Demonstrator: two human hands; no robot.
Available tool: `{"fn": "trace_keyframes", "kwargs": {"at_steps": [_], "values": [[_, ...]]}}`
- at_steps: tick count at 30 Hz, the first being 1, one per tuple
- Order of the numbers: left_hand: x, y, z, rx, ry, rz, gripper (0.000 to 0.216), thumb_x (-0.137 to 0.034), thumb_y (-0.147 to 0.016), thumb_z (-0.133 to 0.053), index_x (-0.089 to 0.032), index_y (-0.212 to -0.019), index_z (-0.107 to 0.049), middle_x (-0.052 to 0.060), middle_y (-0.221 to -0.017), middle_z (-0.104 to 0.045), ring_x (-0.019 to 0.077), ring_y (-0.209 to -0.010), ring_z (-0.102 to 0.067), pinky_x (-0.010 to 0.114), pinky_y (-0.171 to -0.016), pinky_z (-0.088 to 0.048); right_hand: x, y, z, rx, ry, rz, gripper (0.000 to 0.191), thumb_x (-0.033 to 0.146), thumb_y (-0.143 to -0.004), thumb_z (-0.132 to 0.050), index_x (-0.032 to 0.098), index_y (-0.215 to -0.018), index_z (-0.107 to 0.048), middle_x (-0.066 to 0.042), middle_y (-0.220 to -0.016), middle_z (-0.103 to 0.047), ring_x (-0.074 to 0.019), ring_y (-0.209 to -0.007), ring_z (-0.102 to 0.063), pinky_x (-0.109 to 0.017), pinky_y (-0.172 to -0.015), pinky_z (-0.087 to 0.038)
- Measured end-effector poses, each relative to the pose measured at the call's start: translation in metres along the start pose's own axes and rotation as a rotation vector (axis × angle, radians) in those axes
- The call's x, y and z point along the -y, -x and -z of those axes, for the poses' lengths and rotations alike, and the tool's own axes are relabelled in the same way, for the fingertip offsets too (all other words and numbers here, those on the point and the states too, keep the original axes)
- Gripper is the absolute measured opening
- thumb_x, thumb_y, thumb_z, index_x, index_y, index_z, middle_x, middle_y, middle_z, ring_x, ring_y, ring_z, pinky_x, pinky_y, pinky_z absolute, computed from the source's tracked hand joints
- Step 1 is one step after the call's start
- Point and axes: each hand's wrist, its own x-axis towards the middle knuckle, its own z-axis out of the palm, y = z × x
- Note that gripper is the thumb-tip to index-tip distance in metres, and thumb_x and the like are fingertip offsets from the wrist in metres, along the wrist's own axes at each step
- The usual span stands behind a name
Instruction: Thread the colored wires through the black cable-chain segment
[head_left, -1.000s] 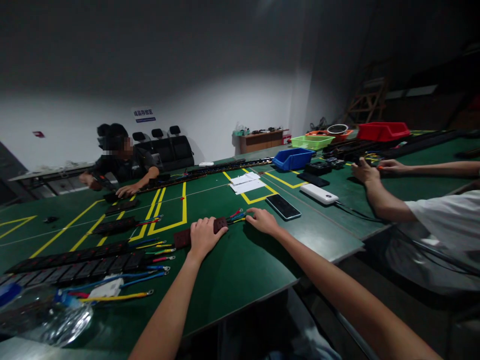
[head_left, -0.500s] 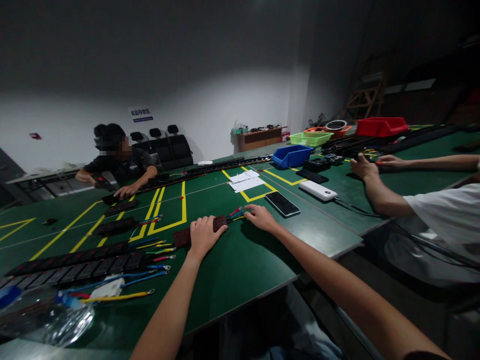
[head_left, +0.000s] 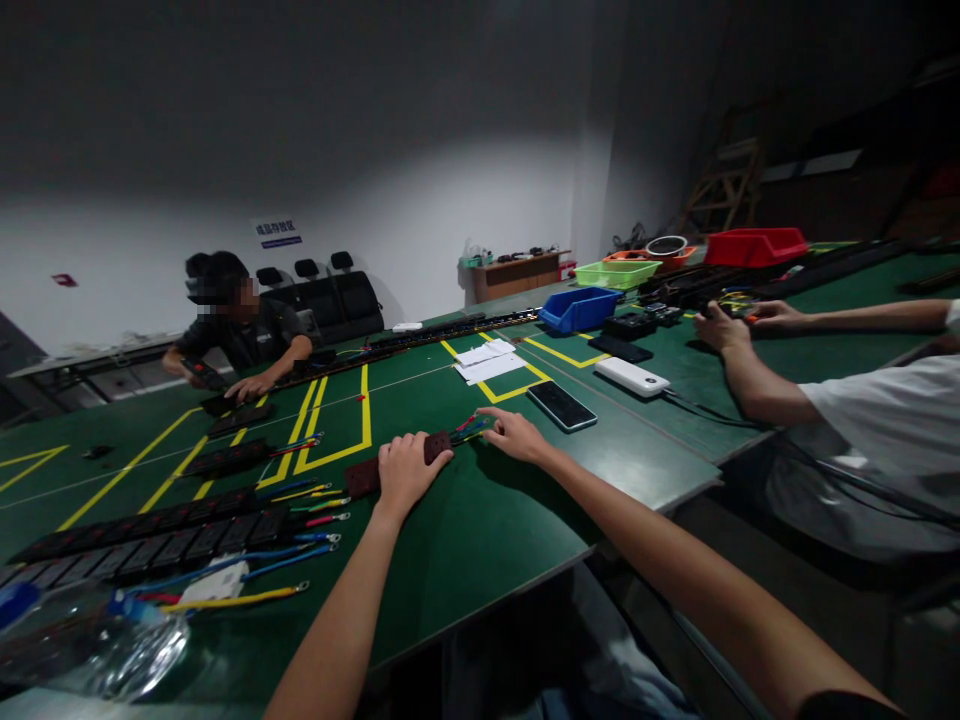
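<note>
My left hand (head_left: pixel 405 470) lies curled over a dark brown socket strip (head_left: pixel 363 476) on the green table (head_left: pixel 465 530), pressing it down. At the strip's right end, coloured wires (head_left: pixel 471 427) in red, blue, green and yellow stick out. My right hand (head_left: pixel 514 436) rests on these wires with its fingers bent around them.
Black socket strips with coloured leads (head_left: pixel 157 530) lie at left, beside a plastic water bottle (head_left: pixel 82 645). A phone (head_left: pixel 561 405), a white power bank (head_left: pixel 631 377), papers (head_left: pixel 487 362) and a blue bin (head_left: pixel 577 308) sit beyond. One person (head_left: pixel 240 330) works across the table; another person's arm (head_left: pixel 757 385) reaches in at right.
Both hands stay on the strip and wires. Only the view has shifted slightly.
</note>
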Motion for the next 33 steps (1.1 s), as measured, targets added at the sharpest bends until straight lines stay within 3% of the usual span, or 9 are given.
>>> {"fn": "trace_keyframes", "kwargs": {"at_steps": [6, 14, 17, 22, 28, 31, 33], "values": [[0.001, 0.0, -0.001, -0.009, 0.0, 0.0, 0.07, -0.078, -0.093, -0.036, -0.02, -0.119, -0.066, 0.013, -0.112, -0.069, 0.0301, -0.102, -0.059, 0.041, -0.088, -0.038, 0.002, 0.002, 0.003, -0.032, 0.235, -0.181, 0.035, 0.04, -0.095, -0.05, 0.026, -0.117, -0.074, -0.007, -0.104, -0.076, -0.0233, -0.093, -0.068, -0.027, -0.072, -0.042], [0.0, 0.0, 0.001, 0.011, 0.006, 0.007, 0.072, -0.078, -0.093, -0.035, -0.019, -0.121, -0.065, 0.014, -0.114, -0.07, 0.0298, -0.104, -0.059, 0.041, -0.088, -0.038, 0.001, 0.0, 0.004, -0.036, 0.164, -0.149, 0.032, 0.035, -0.094, -0.049, 0.023, -0.094, -0.078, -0.006, -0.094, -0.077, -0.0202, -0.083, -0.067, -0.026, -0.064, -0.038], [0.0, 0.001, 0.003, 0.026, 0.01, 0.013, 0.072, -0.079, -0.092, -0.036, -0.02, -0.121, -0.065, 0.014, -0.114, -0.069, 0.0301, -0.104, -0.059, 0.041, -0.088, -0.039, 0.001, 0.001, 0.003, -0.048, 0.176, -0.182, 0.032, 0.037, -0.095, -0.05, 0.024, -0.097, -0.079, -0.007, -0.095, -0.077, -0.0217, -0.086, -0.068, -0.026, -0.065, -0.039], [-0.001, 0.001, 0.004, 0.027, 0.01, 0.009, 0.071, -0.078, -0.093, -0.035, -0.02, -0.12, -0.065, 0.014, -0.115, -0.069, 0.0301, -0.104, -0.059, 0.041, -0.088, -0.038, 0.0, 0.002, 0.002, -0.051, 0.143, -0.16, 0.038, 0.041, -0.093, -0.055, 0.023, -0.122, -0.072, -0.006, -0.09, -0.076, -0.0222, -0.085, -0.067, -0.026, -0.068, -0.04], [0.001, 0.0, -0.001, -0.003, 0.001, 0.0, 0.069, -0.077, -0.093, -0.036, -0.02, -0.118, -0.066, 0.013, -0.11, -0.069, 0.0306, -0.102, -0.059, 0.042, -0.086, -0.038, -0.007, -0.003, -0.002, -0.081, -0.072, -0.018, 0.032, 0.034, -0.091, -0.054, 0.019, -0.114, -0.07, 0.002, -0.066, -0.065, -0.0152, -0.06, -0.057, -0.024, -0.06, -0.035], [0.001, 0.0, 0.0, 0.006, 0.008, 0.001, 0.069, -0.077, -0.093, -0.036, -0.019, -0.118, -0.066, 0.013, -0.11, -0.069, 0.0302, -0.102, -0.059, 0.041, -0.086, -0.038, -0.009, -0.005, -0.003, -0.093, -0.097, -0.033, 0.031, 0.033, -0.09, -0.053, 0.018, -0.11, -0.072, 0.002, -0.066, -0.065, -0.015, -0.059, -0.057, -0.025, -0.06, -0.036], [0.0, 0.001, 0.002, 0.015, 0.011, 0.003, 0.069, -0.077, -0.093, -0.036, -0.02, -0.118, -0.066, 0.013, -0.111, -0.069, 0.0301, -0.103, -0.059, 0.04, -0.086, -0.038, -0.007, -0.004, -0.003, -0.072, -0.057, -0.076, 0.036, 0.034, -0.091, -0.053, 0.018, -0.118, -0.071, 0.0, -0.072, -0.069, -0.0165, -0.065, -0.061, -0.025, -0.061, -0.037]]}}
